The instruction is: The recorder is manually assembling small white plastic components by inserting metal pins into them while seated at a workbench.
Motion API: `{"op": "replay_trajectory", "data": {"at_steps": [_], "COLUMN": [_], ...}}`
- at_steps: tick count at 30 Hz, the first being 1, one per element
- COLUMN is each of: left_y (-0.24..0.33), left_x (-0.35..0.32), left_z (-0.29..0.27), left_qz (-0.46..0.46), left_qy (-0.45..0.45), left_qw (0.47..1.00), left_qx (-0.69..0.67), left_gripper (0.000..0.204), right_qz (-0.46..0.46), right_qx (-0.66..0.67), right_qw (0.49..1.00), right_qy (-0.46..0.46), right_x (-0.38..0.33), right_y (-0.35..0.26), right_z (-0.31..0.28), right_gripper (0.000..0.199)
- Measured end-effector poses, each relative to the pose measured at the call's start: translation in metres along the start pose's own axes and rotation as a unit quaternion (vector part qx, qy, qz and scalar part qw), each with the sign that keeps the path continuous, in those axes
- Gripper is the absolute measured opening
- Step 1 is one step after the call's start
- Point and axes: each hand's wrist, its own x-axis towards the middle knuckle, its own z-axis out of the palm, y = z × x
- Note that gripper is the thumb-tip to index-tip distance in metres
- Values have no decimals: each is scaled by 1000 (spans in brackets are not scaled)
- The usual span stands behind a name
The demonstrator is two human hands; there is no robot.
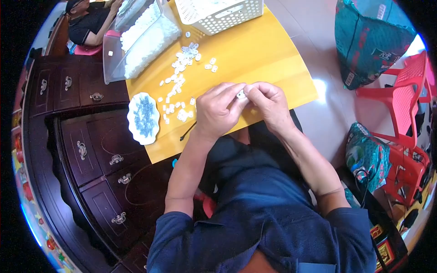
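Fingertips of the left hand (217, 109) are pinching a small white piece (241, 94) above the yellow table (273, 54). The right hand (271, 107), thumb and fingers drawn together, is meeting it; its own hold is impossible to tell. Loose white pieces (183, 63) are lying beyond, a scalloped dish (155, 126) sitting leftward.

A dark cabinet (98, 207) lines the left, a seated person (86, 29) beyond it. At right, a large green bag (366, 52) and a smaller bag (362, 154) are near red chairs (403, 107).
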Motion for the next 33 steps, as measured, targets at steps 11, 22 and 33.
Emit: {"op": "replay_trajectory", "data": {"at_steps": [11,22,33], "left_y": [9,-23,-77], "left_x": [12,82,22], "left_z": [-22,-80,-92], "left_qz": [-156,-189,-192], "left_qy": [-99,-71,-65], "left_qw": [978,979,975], "left_qx": [-100,-35,90], "left_gripper": [16,22,17], "right_qz": [-27,-60,-39], "right_qx": [-121,-151,-129], "right_qw": [992,987,991], "right_qy": [-9,5,-28], "right_x": [3,3,8], "right_y": [-4,-6,-3], "right_z": [-4,-12,-10], "right_gripper": [25,26,25]}}
